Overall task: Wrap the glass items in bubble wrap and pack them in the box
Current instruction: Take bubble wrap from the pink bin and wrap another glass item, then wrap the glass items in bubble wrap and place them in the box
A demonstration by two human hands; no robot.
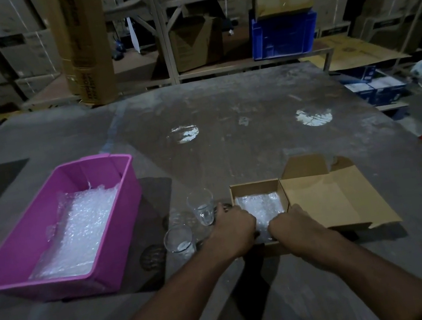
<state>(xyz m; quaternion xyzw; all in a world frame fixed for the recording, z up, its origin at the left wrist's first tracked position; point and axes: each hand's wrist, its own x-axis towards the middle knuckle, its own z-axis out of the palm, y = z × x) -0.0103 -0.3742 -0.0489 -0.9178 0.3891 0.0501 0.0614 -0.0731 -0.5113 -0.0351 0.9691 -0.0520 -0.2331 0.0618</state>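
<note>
Bubble wrap (pixel 76 232) lies in a pink tub (pixel 35 234) at about 9 o'clock on the gray table (pixel 252 113). It fills the bottom of the tub and looks white and shiny.

Next come two clear glasses, near 7 o'clock from the middle of the table. One glass (pixel 179 242) stands upright close to the tub's near corner. The other glass (pixel 201 206) stands upright a bit farther away, at about 1 o'clock from the first one. They are near each other but apart.

The left hand (pixel 234 228) is just beside the far glass, on its right. It reaches over the left wall of a small cardboard box (pixel 255 187). Its fingers curl down into the box onto a bundle of bubble wrap (pixel 261 206) that sits inside. It seems to hold the bundle, but the fingertips are hidden, so the grip is hard to see.

The right hand (pixel 289 223) is at 3 o'clock from the left hand, close to it. Its fingers also curl down onto the same bundle, at the box's near right side. You cannot tell what is inside the bundle.

The box is open, and its brown lid (pixel 331 201) lies flat on the table to the right.

Far back, at 1 o'clock, a blue crate (pixel 284 36) sits on a low shelf. Big brown cartons (pixel 18 52) are stacked along the back.
</note>
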